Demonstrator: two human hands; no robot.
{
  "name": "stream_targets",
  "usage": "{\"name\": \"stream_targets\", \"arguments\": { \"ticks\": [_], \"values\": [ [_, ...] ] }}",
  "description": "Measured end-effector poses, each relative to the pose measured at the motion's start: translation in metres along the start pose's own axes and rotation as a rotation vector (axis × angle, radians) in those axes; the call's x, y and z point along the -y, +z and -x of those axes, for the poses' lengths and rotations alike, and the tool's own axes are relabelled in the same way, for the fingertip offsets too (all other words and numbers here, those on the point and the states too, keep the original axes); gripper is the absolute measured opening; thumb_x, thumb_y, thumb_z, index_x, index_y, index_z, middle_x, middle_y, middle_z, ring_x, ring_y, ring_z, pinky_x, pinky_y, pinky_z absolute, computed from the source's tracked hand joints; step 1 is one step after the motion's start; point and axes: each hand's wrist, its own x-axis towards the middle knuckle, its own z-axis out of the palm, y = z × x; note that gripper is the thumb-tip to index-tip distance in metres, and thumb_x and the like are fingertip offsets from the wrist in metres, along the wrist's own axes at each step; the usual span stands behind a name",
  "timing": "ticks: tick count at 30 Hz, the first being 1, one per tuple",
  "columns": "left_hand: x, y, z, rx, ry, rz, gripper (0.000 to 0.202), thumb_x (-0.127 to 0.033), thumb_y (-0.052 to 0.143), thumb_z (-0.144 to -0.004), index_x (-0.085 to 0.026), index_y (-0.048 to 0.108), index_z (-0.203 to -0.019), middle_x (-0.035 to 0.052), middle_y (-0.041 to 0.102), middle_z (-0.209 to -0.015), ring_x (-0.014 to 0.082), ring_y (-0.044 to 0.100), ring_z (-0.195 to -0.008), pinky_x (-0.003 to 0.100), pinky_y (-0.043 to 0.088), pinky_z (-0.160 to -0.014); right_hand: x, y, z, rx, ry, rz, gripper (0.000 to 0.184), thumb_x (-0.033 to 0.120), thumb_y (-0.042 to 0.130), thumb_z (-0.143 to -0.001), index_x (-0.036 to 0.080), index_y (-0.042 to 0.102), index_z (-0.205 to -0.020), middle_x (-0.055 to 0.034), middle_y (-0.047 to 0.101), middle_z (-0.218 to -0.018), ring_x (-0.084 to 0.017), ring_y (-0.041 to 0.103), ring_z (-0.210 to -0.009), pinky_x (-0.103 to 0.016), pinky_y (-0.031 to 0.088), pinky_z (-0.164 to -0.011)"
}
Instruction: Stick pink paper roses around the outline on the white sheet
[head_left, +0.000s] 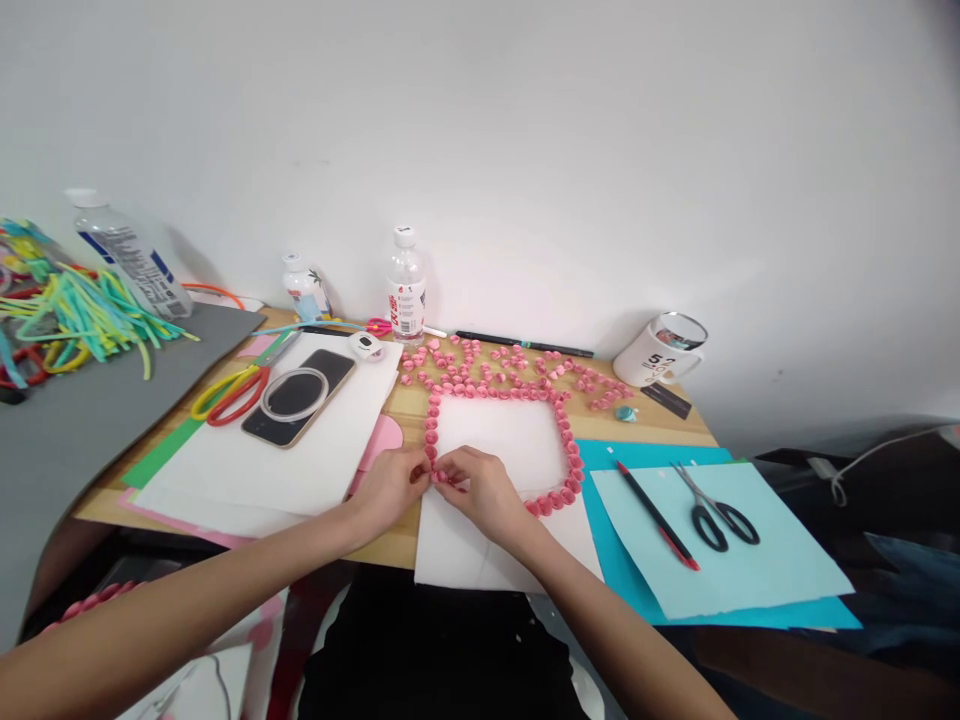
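A border of small rolled pink paper roses (574, 462) forms a near-rectangle on a white sheet (499, 435). At its lower left corner, my right hand (484, 495) is closed in a pinch on a pink paper rose (440, 477). My left hand (386, 490) comes in from the left side, its fingers closed and the tips almost meeting those of my right. Whatever lies between the left fingertips is hidden. Many loose pink roses (499, 375) are scattered beyond the border's top edge.
To the left lie a phone (330, 385) with a ring on it and scissors (238, 393) on white paper. Bottles (407, 295) and a mug (660, 350) stand along the wall. At right, blue sheets (765, 560) carry a red-black pen (660, 518) and black scissors (716, 512).
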Motion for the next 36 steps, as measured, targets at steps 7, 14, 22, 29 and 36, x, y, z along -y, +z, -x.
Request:
{"name": "stream_targets", "arguments": {
  "ticks": [7, 14, 22, 29, 36],
  "values": [
    [-0.002, -0.002, -0.001, 0.02, -0.018, -0.004, 0.017, -0.023, 0.05, -0.079, -0.018, 0.056, -0.064, -0.0008, 0.058, -0.06, 0.0135, 0.051, -0.058, 0.023, 0.034, -0.054, 0.004, 0.0, 0.0, 0.04, 0.022, 0.136, 0.018, 0.003, 0.061, -0.071, 0.018, 0.065, -0.081, -0.0027, 0.063, -0.081, -0.013, 0.061, -0.069, -0.025, 0.049, -0.067],
    [-0.004, -0.003, -0.002, 0.027, -0.022, -0.027, 0.018, -0.021, 0.049, -0.079, -0.018, 0.052, -0.062, -0.0011, 0.054, -0.057, 0.0134, 0.049, -0.056, 0.024, 0.032, -0.053, 0.013, -0.003, -0.006, 0.113, 0.115, 0.18, 0.012, 0.007, 0.063, -0.073, 0.018, 0.066, -0.076, -0.0034, 0.062, -0.078, -0.014, 0.061, -0.067, -0.026, 0.048, -0.066],
    [0.002, -0.001, -0.003, 0.042, -0.021, -0.024, 0.017, -0.024, 0.048, -0.078, -0.017, 0.057, -0.065, -0.001, 0.053, -0.056, 0.0138, 0.048, -0.055, 0.024, 0.03, -0.052, 0.013, -0.005, -0.013, 0.12, 0.282, 0.022, 0.015, 0.005, 0.064, -0.066, 0.019, 0.063, -0.071, 0.0005, 0.069, -0.072, -0.014, 0.065, -0.067, -0.025, 0.051, -0.064],
    [-0.001, -0.003, -0.002, 0.055, -0.032, 0.041, 0.023, -0.027, 0.046, -0.081, -0.017, 0.06, -0.066, 0.0004, 0.058, -0.058, 0.0144, 0.052, -0.055, 0.024, 0.035, -0.053, 0.015, -0.009, -0.018, 0.157, 0.336, -0.041, 0.016, 0.003, 0.066, -0.061, 0.018, 0.061, -0.066, 0.0005, 0.068, -0.066, -0.012, 0.064, -0.06, -0.02, 0.049, -0.051],
    [-0.002, -0.001, 0.001, 0.067, -0.144, 0.266, 0.017, -0.033, 0.054, -0.076, -0.018, 0.058, -0.068, -0.0037, 0.055, -0.05, 0.0134, 0.055, -0.048, 0.024, 0.041, -0.052, 0.005, -0.016, -0.02, 0.225, 0.374, -0.172, 0.002, 0.017, 0.065, -0.07, 0.016, 0.067, -0.069, -0.0002, 0.067, -0.06, -0.008, 0.055, -0.045, -0.017, 0.042, -0.04]
  ]
}}
